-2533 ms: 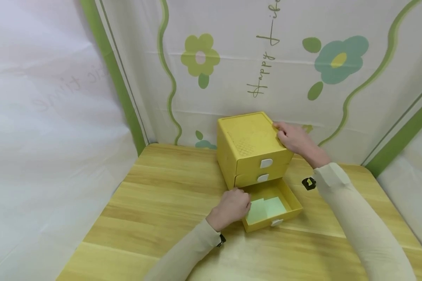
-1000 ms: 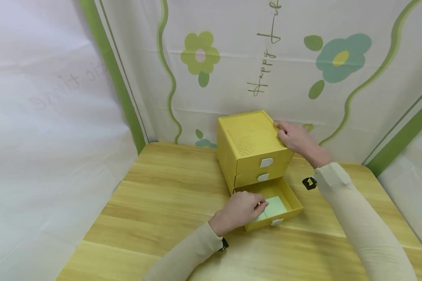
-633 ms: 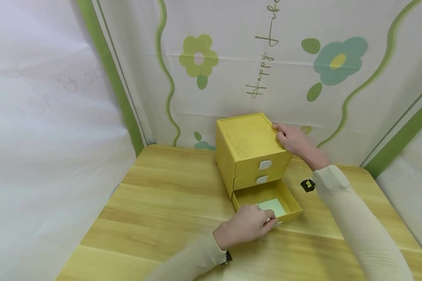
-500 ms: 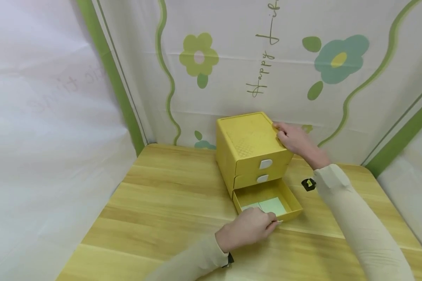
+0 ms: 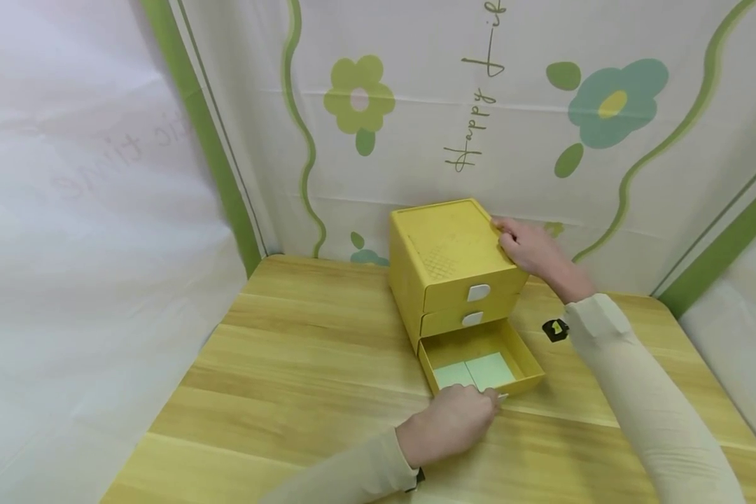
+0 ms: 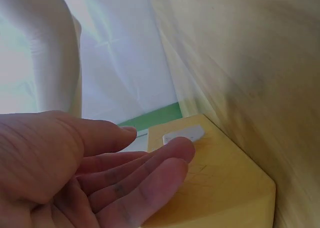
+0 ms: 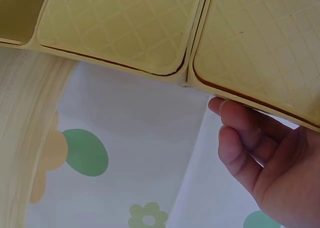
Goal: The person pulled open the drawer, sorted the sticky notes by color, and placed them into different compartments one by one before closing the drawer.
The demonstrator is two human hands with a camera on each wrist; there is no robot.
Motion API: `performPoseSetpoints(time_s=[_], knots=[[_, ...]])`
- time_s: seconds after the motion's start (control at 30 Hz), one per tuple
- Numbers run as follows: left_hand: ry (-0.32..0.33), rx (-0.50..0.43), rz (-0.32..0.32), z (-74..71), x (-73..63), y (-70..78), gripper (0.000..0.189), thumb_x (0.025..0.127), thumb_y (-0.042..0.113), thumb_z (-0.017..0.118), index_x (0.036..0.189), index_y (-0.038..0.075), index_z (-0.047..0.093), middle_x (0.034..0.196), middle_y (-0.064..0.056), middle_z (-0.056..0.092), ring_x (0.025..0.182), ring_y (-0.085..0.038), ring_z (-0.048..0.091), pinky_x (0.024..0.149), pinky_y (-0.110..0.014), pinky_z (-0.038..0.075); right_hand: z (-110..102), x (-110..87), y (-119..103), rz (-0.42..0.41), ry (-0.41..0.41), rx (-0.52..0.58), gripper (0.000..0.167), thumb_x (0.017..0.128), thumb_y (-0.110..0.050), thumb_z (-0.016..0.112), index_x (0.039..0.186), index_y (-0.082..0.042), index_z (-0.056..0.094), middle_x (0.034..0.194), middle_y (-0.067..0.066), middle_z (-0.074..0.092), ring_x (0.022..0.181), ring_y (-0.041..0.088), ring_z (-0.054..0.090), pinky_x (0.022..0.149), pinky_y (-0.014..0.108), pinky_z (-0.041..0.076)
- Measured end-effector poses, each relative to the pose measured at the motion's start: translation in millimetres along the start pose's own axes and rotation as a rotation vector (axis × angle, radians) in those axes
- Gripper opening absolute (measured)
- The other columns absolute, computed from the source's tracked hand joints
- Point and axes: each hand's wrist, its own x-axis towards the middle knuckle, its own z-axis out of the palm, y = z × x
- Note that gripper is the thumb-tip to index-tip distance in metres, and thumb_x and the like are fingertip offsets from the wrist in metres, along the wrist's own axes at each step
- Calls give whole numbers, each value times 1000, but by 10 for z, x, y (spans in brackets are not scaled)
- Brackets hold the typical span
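A yellow mini drawer cabinet (image 5: 450,241) stands near the back curtain, its bottom drawer (image 5: 532,371) pulled out. Two pale green paper squares (image 5: 490,369) lie side by side in that drawer. My left hand (image 5: 450,423) is at the drawer's front, beside its white tab handle (image 5: 502,397). In the left wrist view, thumb and loosely bent fingers stand apart, with one fingertip overlapping the handle (image 6: 185,134). My right hand (image 5: 532,252) holds the cabinet's upper right edge. The right wrist view shows its bent fingers (image 7: 235,115) against the cabinet's edge.
Beneath everything is a wood-grain table (image 5: 277,371). A white curtain (image 5: 416,140) with printed flowers hangs close behind the cabinet. Two upper drawers with white tab handles (image 5: 478,292) are closed. Black wrist cameras (image 5: 555,330) sit at both cuffs.
My left hand has moved from over the drawer's left side to its front handle, uncovering both paper squares. The right hand, cabinet and drawer have stayed in place.
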Motion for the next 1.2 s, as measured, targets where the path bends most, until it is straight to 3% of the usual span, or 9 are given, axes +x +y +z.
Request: performPoseSetpoints(time_s=[0.27,0.57,0.77,0.9,1.2], knots=[[-114,55,-24,5,23,73,7,96,24,60,98,19,64,67,9,61,49,0,50,37,-16,37,-11,-3,-19,-6,-5,0,53,101,-24,26,150,-7,40,153,17,41,134,42,45,103,55,39],[-170,97,-47,55,101,150,19,93,26,64,111,20,65,79,11,65,54,0,53,40,-18,41,-14,-2,-22,-10,4,3,52,101,-22,28,149,-6,41,153,16,41,136,42,43,104,54,38],[-101,133,-25,99,145,191,2,92,25,66,92,23,66,73,13,58,48,2,45,35,-17,36,-21,-5,-19,-8,0,-5,53,101,-23,27,149,-6,41,153,18,41,136,44,42,106,56,37],[-51,175,-1,124,175,204,7,89,26,68,82,26,65,73,13,54,45,2,37,32,-18,31,-9,-3,-10,-3,-3,-5,53,101,-23,27,149,-6,40,152,19,41,133,43,44,102,56,38],[-49,263,-109,196,280,306,13,90,32,65,95,21,65,56,13,48,39,0,36,31,-21,33,-2,1,6,3,5,2,53,100,-23,28,149,-7,40,153,18,41,131,41,47,99,54,39]])
